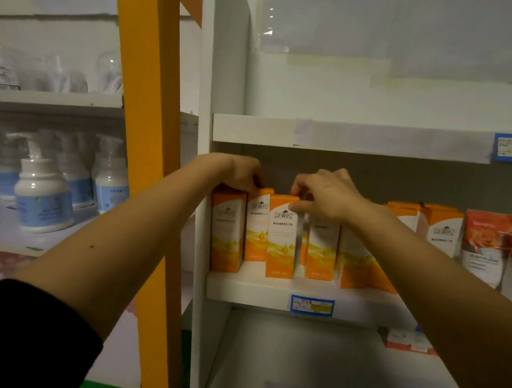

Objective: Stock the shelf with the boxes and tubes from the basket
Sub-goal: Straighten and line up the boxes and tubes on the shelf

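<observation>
Several tall orange-and-white boxes stand upright in a row on the white middle shelf (248,290). My left hand (242,173) rests on the tops of the two leftmost boxes (227,231), fingers curled over them. My right hand (327,192) pinches the top of the third orange box (281,241), thumb on its front face. More of the same boxes (441,231) continue to the right behind my right forearm. The basket is out of view.
Red-and-white rose packets (487,249) stand at the shelf's right end. A blue price tag (312,305) sits on the shelf edge. The lower shelf holds a small red-white box (406,340). An orange post (150,126) separates a left rack with white pump bottles (42,197).
</observation>
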`<move>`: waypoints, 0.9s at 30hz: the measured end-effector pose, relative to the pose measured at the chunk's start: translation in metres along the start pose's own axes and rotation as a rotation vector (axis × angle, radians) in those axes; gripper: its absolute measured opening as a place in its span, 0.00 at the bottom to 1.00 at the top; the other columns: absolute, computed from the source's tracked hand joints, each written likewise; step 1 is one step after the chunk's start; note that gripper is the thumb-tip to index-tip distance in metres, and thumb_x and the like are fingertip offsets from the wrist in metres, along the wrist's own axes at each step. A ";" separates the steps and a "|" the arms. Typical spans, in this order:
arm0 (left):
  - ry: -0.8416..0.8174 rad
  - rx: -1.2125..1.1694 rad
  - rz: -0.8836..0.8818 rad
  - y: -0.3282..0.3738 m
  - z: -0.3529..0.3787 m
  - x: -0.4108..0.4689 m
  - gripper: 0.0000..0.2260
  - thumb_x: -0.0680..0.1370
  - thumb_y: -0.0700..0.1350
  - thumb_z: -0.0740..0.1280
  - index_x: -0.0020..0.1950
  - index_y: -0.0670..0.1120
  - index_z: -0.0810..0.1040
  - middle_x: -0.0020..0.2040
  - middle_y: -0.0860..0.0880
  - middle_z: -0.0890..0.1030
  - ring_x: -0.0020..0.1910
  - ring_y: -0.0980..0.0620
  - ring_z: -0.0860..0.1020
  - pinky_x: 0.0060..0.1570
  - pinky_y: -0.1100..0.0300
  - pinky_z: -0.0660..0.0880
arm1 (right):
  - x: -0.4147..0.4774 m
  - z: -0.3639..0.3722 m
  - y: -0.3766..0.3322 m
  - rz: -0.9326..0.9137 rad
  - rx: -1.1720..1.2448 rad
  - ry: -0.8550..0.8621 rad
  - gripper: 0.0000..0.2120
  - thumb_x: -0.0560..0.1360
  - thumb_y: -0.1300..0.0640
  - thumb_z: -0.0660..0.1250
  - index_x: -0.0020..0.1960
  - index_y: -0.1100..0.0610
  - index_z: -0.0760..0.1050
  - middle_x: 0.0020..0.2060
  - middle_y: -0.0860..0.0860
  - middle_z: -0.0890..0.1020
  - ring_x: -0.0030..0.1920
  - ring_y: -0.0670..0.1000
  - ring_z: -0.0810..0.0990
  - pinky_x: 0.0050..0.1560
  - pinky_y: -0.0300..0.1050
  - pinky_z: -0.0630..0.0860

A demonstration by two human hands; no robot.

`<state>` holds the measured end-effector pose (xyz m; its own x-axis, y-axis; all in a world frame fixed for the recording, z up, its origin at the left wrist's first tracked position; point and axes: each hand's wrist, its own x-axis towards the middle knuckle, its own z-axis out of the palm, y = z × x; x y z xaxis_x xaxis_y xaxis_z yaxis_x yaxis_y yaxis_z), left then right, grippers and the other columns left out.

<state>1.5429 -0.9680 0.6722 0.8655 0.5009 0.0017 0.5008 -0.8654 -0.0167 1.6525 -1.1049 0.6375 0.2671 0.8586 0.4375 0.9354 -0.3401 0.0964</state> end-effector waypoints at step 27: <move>0.226 -0.106 -0.009 -0.002 -0.003 0.003 0.17 0.80 0.40 0.56 0.69 0.45 0.69 0.69 0.46 0.71 0.68 0.47 0.69 0.68 0.55 0.65 | 0.012 0.036 -0.029 0.039 0.330 0.244 0.12 0.73 0.45 0.65 0.54 0.48 0.74 0.52 0.50 0.81 0.55 0.54 0.76 0.57 0.48 0.66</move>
<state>1.5447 -0.9646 0.6748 0.8345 0.5030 0.2252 0.4963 -0.8635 0.0897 1.6372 -1.0709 0.6080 0.2782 0.7181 0.6379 0.9603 -0.1955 -0.1988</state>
